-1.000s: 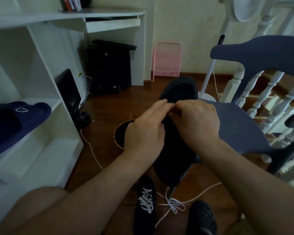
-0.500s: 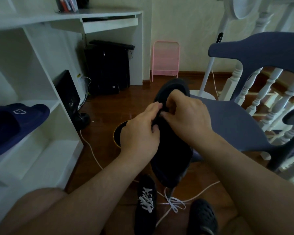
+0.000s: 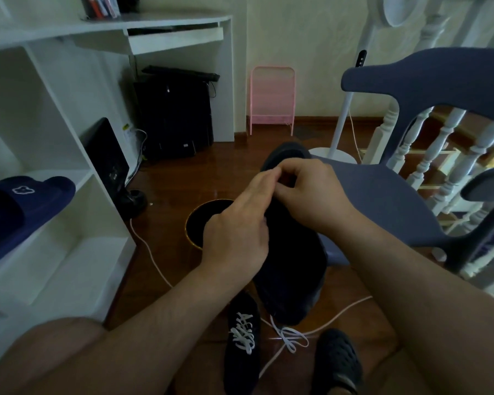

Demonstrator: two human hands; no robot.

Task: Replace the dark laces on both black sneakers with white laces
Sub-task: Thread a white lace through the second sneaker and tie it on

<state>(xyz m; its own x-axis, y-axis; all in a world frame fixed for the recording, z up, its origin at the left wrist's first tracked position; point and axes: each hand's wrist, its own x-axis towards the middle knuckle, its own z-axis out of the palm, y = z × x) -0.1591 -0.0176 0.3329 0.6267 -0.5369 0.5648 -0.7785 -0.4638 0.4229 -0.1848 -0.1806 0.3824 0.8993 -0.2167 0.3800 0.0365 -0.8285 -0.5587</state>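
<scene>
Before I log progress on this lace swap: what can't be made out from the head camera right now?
- Eyelets and lacing of the held sneaker: too dark, and covered by the left hand and right hand.
- What the fingertips pinch: hidden between the hands.
- Toe of the floor sneaker with white laces: cut by the bottom edge.
- Loose white lace: one end runs behind the held sneaker.

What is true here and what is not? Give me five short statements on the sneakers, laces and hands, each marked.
1. Both hands, left hand and right hand, work on the held sneaker. True.
2. The sneaker on the floor has white laces. True.
3. The held sneaker rests on the white shelf. False: it is up in the hands.
4. A loose white lace lies on the floor. True.
5. The blue slipper lies on the floor. False: on the shelf.
</scene>
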